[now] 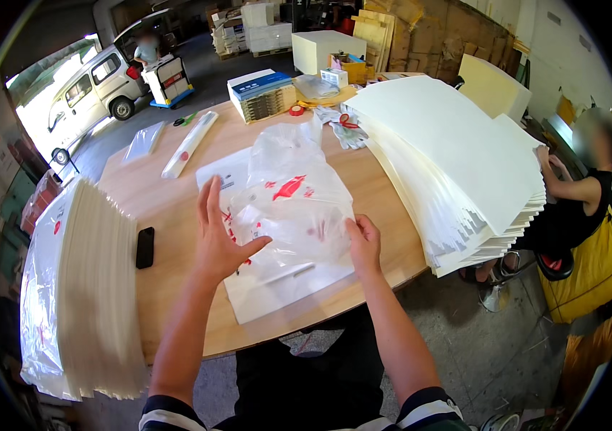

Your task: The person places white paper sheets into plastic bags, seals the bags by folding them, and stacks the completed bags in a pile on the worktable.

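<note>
A crumpled clear plastic bag point(291, 215) with red print lies over a white sheet point(266, 302) in front of me on the table. My left hand point(218, 237) is open at the bag's left side, its fingers spread and thumb reaching over the plastic. At the bag's right edge, my right hand point(364, 243) pinches the film between thumb and fingers. A thin white stick-like thing point(288, 276) shows near the bag's lower edge; I cannot tell whether it is under the film.
Bagged sheets point(80, 287) are stacked at left beside a black phone point(145, 248). Large white sheets point(457, 158) fan out at right, near a seated person point(586, 179). Farther back are a booklet stack point(263, 93), gloves point(345, 128), red tape point(296, 110) and green-handled scissors point(184, 120).
</note>
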